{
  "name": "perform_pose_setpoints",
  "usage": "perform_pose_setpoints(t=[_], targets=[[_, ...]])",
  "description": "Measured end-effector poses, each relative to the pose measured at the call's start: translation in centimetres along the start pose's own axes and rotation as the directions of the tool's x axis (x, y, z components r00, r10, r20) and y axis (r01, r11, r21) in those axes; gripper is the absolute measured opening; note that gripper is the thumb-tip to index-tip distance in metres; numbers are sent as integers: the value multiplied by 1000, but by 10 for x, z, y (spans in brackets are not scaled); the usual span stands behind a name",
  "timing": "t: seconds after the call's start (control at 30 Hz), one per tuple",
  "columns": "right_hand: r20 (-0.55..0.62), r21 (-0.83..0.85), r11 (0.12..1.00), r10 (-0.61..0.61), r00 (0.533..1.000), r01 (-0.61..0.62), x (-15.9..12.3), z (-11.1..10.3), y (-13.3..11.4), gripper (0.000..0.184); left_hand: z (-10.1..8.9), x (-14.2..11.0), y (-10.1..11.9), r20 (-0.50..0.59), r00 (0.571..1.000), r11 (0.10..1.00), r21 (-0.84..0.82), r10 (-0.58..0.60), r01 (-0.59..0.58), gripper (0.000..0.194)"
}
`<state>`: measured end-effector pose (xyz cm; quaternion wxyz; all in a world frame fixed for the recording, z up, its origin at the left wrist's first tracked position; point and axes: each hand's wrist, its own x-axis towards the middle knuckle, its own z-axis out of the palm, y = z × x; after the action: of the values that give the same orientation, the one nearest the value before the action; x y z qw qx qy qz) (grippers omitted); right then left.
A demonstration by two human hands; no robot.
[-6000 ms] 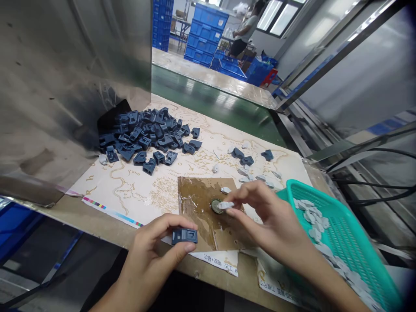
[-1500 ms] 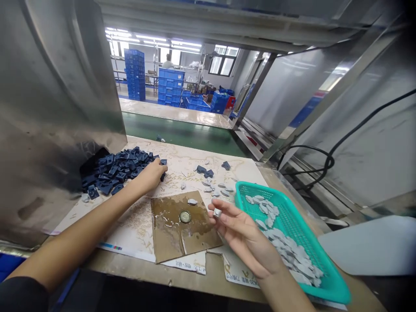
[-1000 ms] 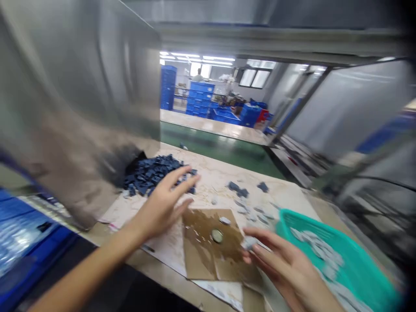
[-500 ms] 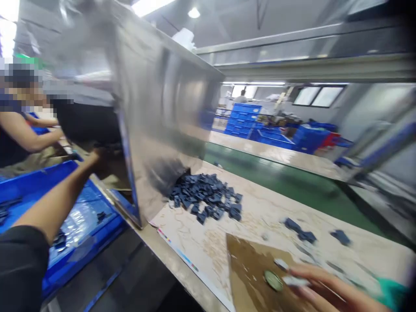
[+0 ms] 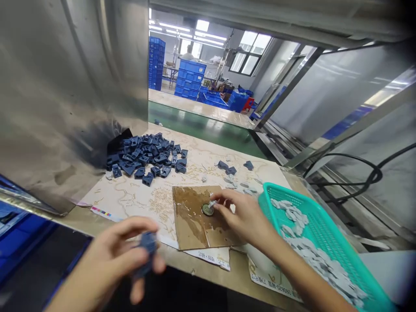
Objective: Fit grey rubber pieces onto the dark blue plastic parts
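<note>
My left hand point(image 5: 120, 253) is closed around a dark blue plastic part point(image 5: 147, 245), held above the bench's front edge and slightly blurred. Over a wet, stained cardboard sheet point(image 5: 190, 234), my right hand point(image 5: 232, 208) pinches a small light grey piece point(image 5: 212, 203). The piece meets a small round dish point(image 5: 207, 210) of greenish content; whether it dips in or hovers just over it is hard to tell. Farther back lies a pile of dark blue plastic parts point(image 5: 152, 151). By my right forearm stands a green basket point(image 5: 266, 203) heaped with light grey pieces point(image 5: 312, 253).
A tall metal panel point(image 5: 74, 86) rises on the left. Several dark parts point(image 5: 227, 168) lie scattered behind the cardboard. A green conveyor belt point(image 5: 208, 123) runs beyond the bench, with stacked blue crates point(image 5: 190, 78) farther off. Black cables point(image 5: 373, 173) loop at the right.
The view has swung right, bringing the green basket in. My left hand has come out from behind the metal panel and now holds a dark blue part. My right hand stays by the dish.
</note>
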<state>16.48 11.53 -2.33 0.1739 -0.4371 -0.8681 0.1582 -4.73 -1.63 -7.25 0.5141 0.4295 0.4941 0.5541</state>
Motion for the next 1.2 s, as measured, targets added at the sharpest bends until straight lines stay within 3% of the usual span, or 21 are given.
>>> perform_pose_setpoints(t=[0.1,0.23,0.4,0.53,0.77,0.9,1.2], targets=[[86,-12,1000,-5,996,6,11,-2,0,20,28,4,-2,120,982,948,-268,-145,173,32],[172,4,1000,-21,985,20,19,-2,7,21,46,15,-1,99,987,929,-336,-127,154,23],[188,6,999,-44,981,43,17,1,14,21,40,16,-2,52,974,908,-355,-219,223,36],[171,54,998,-49,984,41,13,-2,10,17,36,17,-6,23,973,907,-357,-230,223,26],[120,121,989,-98,988,83,9,-4,5,16,31,21,-14,124,966,922,-293,-226,253,20],[156,217,976,-46,987,12,11,-4,11,14,35,18,-11,33,969,912,-333,-243,240,22],[167,117,993,-43,985,24,12,-3,7,16,38,17,-10,16,961,902,-340,-277,265,23]])
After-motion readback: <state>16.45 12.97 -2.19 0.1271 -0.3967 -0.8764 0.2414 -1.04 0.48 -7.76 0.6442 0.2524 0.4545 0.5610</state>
